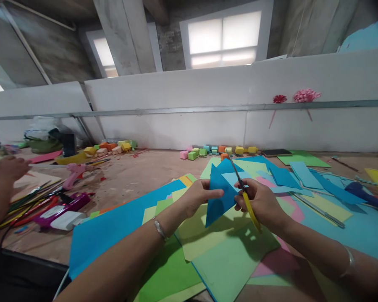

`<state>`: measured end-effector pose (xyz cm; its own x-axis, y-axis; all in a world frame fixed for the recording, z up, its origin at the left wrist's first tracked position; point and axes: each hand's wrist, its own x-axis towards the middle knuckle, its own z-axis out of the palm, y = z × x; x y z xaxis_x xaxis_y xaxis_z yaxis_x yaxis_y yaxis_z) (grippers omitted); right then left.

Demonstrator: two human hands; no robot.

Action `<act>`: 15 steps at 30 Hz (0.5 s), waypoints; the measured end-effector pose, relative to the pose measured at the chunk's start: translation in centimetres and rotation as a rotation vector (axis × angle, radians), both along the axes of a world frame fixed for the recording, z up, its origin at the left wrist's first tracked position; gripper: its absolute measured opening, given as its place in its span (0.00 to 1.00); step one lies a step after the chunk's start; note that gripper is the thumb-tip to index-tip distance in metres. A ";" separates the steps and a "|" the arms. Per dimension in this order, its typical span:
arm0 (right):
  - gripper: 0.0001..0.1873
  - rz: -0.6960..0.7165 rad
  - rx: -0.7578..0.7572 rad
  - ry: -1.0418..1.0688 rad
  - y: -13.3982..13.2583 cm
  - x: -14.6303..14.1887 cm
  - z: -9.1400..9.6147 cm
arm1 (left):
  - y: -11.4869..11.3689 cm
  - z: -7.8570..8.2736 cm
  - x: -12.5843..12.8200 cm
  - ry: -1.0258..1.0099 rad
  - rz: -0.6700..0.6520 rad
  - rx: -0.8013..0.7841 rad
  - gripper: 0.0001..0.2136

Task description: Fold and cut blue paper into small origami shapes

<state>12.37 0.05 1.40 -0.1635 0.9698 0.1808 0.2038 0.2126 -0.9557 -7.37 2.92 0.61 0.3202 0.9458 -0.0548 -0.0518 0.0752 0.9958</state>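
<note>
My left hand [199, 196] pinches the left edge of a folded blue paper piece [219, 193] and holds it up above the table. My right hand [261, 202] grips yellow-handled scissors [244, 193], whose blades point up and away across the blue paper. Under both hands lie overlapping sheets of green paper [229, 260], a large blue sheet [113, 226] and pink paper [271, 264]. A bracelet sits on each wrist.
Another person's hand [4, 170] is at the far left, over pencils and a pink glue gun [74, 173]. Small coloured paper cubes [208, 152] line the white wall. Blue paper scraps [305, 178] and a metal ruler [318, 209] lie on the right. Paper flowers [305, 95] hang on the wall.
</note>
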 end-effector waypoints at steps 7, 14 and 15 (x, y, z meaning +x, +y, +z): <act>0.17 -0.092 0.090 0.059 0.3 0.4 0.1 | -0.1 -0.3 0.3 0.064 -0.015 -0.112 0.25; 0.20 -0.119 0.056 0.115 1.0 0.6 -0.2 | -0.1 0.0 0.3 0.035 -0.026 -0.124 0.24; 0.21 -0.127 0.050 0.137 1.0 0.6 -0.2 | -0.2 0.1 0.3 0.048 -0.048 -0.125 0.24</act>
